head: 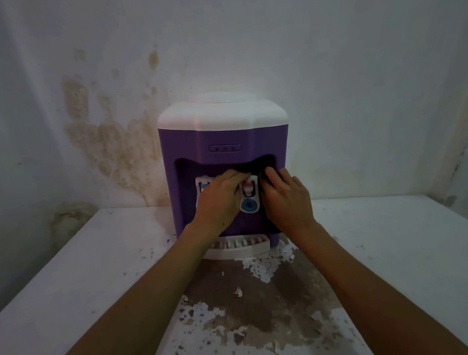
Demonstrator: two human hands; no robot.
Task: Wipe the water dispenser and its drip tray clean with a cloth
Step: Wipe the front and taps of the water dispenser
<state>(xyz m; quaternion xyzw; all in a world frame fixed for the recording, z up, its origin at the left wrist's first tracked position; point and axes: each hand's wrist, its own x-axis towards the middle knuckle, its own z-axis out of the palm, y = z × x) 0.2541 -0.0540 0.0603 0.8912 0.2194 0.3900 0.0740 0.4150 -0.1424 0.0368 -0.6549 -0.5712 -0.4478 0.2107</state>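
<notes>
Writing: none can be read; the small oval panel [225, 148] on the purple front shows three dots only, and the round blue mark [248, 205] below the tap bears no legible text.
Water dispenser [221, 139]: purple body with a white top, standing upright on the table [68, 288] against the stained wall [106, 137]; its long axis is vertical and its front, with the tap recess, faces the camera.
Taps: the blue tap [204, 186] sits on the left of the recess, the red tap [247, 188] at the middle, both in white housings.
Drip tray [241, 248]: white, slotted, projecting from the foot of the dispenser toward the camera; whether anything lies in it cannot be told.
Left hand [220, 199]: reaches into the recess, fingers curled over the top of the red tap's housing.
Right hand [284, 195]: just right of the red tap, fingers bent into the dark of the recess, seemingly on a dark cloth [265, 165], though too dim to be sure.
Table surface: white paint flaked away in a brown patch [265, 309] before the tray.
</notes>
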